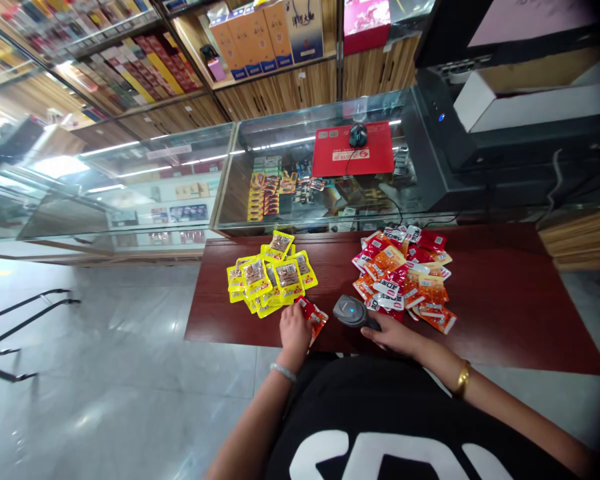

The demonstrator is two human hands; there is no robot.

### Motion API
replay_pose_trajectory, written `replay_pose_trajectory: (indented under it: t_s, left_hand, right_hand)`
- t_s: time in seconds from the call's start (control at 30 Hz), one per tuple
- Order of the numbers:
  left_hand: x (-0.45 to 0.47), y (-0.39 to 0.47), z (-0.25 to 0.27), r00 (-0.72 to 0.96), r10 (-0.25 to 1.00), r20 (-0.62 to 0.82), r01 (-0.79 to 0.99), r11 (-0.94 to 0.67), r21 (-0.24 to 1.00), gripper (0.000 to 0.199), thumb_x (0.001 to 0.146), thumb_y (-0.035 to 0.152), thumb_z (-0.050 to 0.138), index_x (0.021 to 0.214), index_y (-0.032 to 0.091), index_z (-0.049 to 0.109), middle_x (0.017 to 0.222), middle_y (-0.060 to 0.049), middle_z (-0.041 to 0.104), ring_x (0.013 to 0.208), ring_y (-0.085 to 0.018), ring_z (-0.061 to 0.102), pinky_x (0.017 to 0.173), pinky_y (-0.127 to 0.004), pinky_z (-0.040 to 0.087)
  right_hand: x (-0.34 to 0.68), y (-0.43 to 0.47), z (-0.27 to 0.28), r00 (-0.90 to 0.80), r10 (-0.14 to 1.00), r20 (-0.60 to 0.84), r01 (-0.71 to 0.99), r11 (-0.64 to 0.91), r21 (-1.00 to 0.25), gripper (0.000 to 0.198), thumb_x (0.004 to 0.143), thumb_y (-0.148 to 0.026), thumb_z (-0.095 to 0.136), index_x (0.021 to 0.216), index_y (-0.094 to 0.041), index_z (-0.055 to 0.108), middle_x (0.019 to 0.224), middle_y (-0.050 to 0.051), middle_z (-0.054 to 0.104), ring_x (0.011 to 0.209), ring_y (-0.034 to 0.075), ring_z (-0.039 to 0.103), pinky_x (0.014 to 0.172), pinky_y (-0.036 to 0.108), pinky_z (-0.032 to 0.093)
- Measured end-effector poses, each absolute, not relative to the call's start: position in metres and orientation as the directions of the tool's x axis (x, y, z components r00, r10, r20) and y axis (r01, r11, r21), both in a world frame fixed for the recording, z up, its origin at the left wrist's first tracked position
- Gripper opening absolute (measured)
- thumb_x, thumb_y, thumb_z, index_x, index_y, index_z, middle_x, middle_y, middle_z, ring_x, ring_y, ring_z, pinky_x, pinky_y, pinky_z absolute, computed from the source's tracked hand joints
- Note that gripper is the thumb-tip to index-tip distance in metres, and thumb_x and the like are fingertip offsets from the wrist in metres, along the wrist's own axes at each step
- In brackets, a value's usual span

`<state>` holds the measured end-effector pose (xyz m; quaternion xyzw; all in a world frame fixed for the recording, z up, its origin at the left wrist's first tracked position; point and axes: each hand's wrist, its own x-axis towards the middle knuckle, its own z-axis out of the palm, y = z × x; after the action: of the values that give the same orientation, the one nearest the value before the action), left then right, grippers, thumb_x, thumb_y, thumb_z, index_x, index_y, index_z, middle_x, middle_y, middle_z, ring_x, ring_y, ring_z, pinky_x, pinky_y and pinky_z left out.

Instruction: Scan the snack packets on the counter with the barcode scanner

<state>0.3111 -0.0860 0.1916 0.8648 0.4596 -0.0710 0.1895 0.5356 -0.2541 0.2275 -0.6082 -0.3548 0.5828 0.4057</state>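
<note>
My left hand is closed on the edge of a red snack packet near the front edge of the dark red table. In my right hand is a grey barcode scanner, held by its handle, its head pointing left toward that packet and a small blue light showing on top. A pile of yellow snack packets lies just beyond my left hand. To the right, past the scanner, a heap of red, orange and white snack packets is spread on the table.
Behind the table stands a glass display counter with small goods inside. On it lie a red mat and a black mouse. A dark checkout machine carries a white open box. Black metal legs stand at left.
</note>
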Motion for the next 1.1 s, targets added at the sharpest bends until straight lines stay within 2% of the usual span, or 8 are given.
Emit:
replay_pose_trajectory:
  t_s: [0.1,0.27,0.37,0.47,0.57,0.67,0.87,1.1]
  left_hand:
    - [0.286,-0.083,0.193,0.394,0.876,-0.278,0.919,-0.385,0.087,0.063,0.078,0.041,0.068,0.131,0.012,0.048,0.131,-0.018,0.053,0.123,-0.033,0.045,0.102,-0.042,0.035]
    - [0.284,-0.079,0.186,0.331,0.89,-0.313,0.943,-0.327,0.067,0.045,0.075,0.042,0.071,0.108,0.016,0.056,0.115,-0.014,0.061,0.113,-0.031,0.052,0.092,-0.038,0.037]
    - [0.287,-0.075,0.185,0.303,0.858,-0.415,0.951,-0.242,0.193,0.038,0.079,0.037,0.069,0.108,0.018,0.054,0.097,-0.009,0.068,0.099,-0.027,0.062,0.084,-0.035,0.04]
    - [0.292,-0.072,0.185,0.282,0.808,-0.518,0.913,-0.06,0.403,0.039,0.079,0.036,0.07,0.11,0.022,0.052,0.091,-0.005,0.071,0.083,-0.021,0.067,0.073,-0.028,0.043]
    - [0.303,-0.072,0.185,0.313,0.765,-0.563,0.804,0.103,0.586,0.039,0.074,0.033,0.075,0.105,0.023,0.052,0.089,-0.001,0.072,0.074,-0.017,0.067,0.065,-0.024,0.045]
    - [0.319,-0.073,0.187,0.367,0.731,-0.576,0.732,0.155,0.663,0.039,0.072,0.03,0.075,0.102,0.022,0.052,0.087,-0.001,0.071,0.068,-0.015,0.066,0.062,-0.023,0.046]
    - [0.338,-0.068,0.184,0.465,0.744,-0.479,0.769,-0.071,0.636,0.04,0.064,0.035,0.079,0.091,0.016,0.056,0.092,-0.008,0.069,0.084,-0.022,0.066,0.07,-0.028,0.046]
    - [0.399,-0.073,0.163,0.512,0.673,-0.534,0.604,0.16,0.781,0.034,0.066,0.024,0.077,0.092,0.016,0.057,0.085,-0.005,0.07,0.075,-0.017,0.066,0.069,-0.028,0.05]
  right_hand:
    - [0.529,-0.245,0.225,0.014,0.912,-0.409,-0.018,-0.409,-0.912,0.054,0.082,-0.055,0.066,0.12,-0.017,0.065,0.118,0.012,0.072,0.116,0.035,0.061,0.104,0.052,0.042]
    - [0.524,-0.232,0.23,-0.032,0.916,-0.399,0.022,-0.399,-0.917,0.057,0.082,-0.056,0.066,0.122,-0.015,0.063,0.12,0.014,0.07,0.113,0.034,0.062,0.102,0.051,0.043]
    - [0.523,-0.228,0.236,-0.037,0.918,-0.395,0.035,-0.394,-0.918,0.059,0.083,-0.059,0.064,0.122,-0.015,0.062,0.119,0.015,0.07,0.113,0.034,0.061,0.102,0.051,0.044]
    - [0.523,-0.227,0.241,-0.037,0.925,-0.378,0.035,-0.377,-0.925,0.06,0.082,-0.061,0.063,0.122,-0.016,0.062,0.116,0.013,0.071,0.109,0.032,0.062,0.098,0.047,0.047]
    - [0.523,-0.227,0.244,-0.058,0.913,-0.404,0.008,-0.404,-0.915,0.063,0.083,-0.063,0.06,0.125,-0.016,0.059,0.097,0.009,0.072,0.08,0.024,0.066,0.076,0.039,0.054]
    - [0.524,-0.229,0.247,-0.054,0.89,-0.453,-0.016,-0.455,-0.89,0.065,0.083,-0.064,0.059,0.126,-0.016,0.057,0.077,0.003,0.067,0.056,0.016,0.057,0.059,0.031,0.05]
    - [0.531,-0.236,0.25,0.081,0.908,-0.412,-0.034,-0.411,-0.911,0.057,0.082,-0.062,0.062,0.12,-0.019,0.062,0.079,0.003,0.067,0.074,0.022,0.063,0.073,0.036,0.051]
    - [0.543,-0.255,0.253,0.218,0.898,-0.382,-0.071,-0.375,-0.924,0.066,0.076,-0.067,0.065,0.12,-0.017,0.064,0.109,0.012,0.07,0.106,0.033,0.061,0.097,0.049,0.044]
